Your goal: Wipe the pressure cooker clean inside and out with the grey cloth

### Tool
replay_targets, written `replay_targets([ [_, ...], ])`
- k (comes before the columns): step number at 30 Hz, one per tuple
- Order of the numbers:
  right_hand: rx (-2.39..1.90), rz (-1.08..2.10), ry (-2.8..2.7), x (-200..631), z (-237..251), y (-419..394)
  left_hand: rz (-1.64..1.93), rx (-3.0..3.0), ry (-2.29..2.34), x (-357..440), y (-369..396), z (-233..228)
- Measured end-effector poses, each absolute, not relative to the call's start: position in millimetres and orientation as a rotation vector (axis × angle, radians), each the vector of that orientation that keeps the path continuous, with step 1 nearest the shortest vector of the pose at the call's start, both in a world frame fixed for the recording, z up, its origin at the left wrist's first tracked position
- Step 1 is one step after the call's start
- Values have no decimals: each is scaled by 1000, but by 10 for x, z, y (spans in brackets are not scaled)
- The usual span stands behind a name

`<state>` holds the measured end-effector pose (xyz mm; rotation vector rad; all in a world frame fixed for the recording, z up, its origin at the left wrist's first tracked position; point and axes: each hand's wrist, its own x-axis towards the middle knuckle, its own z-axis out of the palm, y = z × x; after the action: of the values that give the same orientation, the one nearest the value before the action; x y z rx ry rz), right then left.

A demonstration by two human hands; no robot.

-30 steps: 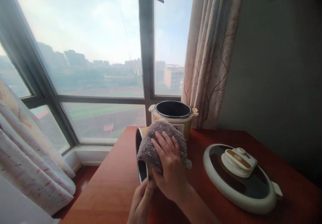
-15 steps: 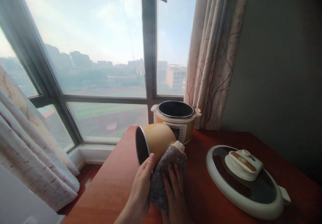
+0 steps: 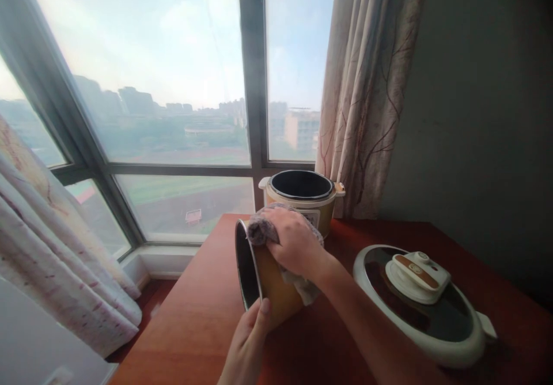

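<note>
1. Since half a second back, the right hand [image 3: 294,241] has slid the fuzzy grey cloth [image 3: 261,230] from the pot's lower side up over its top edge.
2. Left hand [image 3: 248,342] pinches the bottom rim of the tan metal inner pot [image 3: 270,284], tipped on its side over the red-brown wooden bench [image 3: 194,327].
3. Looks like mid-wipe of the outside; next I'd rotate the pot under the cloth.
4. Behind the grip sits the cooker base [image 3: 301,197]; right of it, the round white lid [image 3: 421,304].
</note>
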<state>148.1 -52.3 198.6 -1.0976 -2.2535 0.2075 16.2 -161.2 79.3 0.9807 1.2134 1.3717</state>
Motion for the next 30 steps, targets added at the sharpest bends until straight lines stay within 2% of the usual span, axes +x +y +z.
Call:
replay_targets([
  [5, -1297, 349, -2422, 1338, 2263, -141, 1359, 1283, 1306, 141, -1765, 515],
  [10, -1411, 271, -2342, 1270, 2244, -20, 1098, 1837, 1059, -112, -1603, 242],
  [12, -1463, 261, -2320, 1254, 2226, -45, 1109, 1902, 1057, -174, -1548, 163],
  [15, -1503, 272, -2310, 1249, 2229, -120, 1215, 1836, 1141, -146, -1548, 133],
  [22, -1268, 236, -2278, 1301, 2180, -367, 1255, 1665, 1196, 61, -1668, 260],
  [26, -1212, 170, -2186, 1350, 1972, -568, 1364, 1422, 1326, 98, -1712, 270],
  [30, -1150, 62, -2066, 1412, 1636, -834, 1291, 1343, 1243, 69, -1613, 396],
])
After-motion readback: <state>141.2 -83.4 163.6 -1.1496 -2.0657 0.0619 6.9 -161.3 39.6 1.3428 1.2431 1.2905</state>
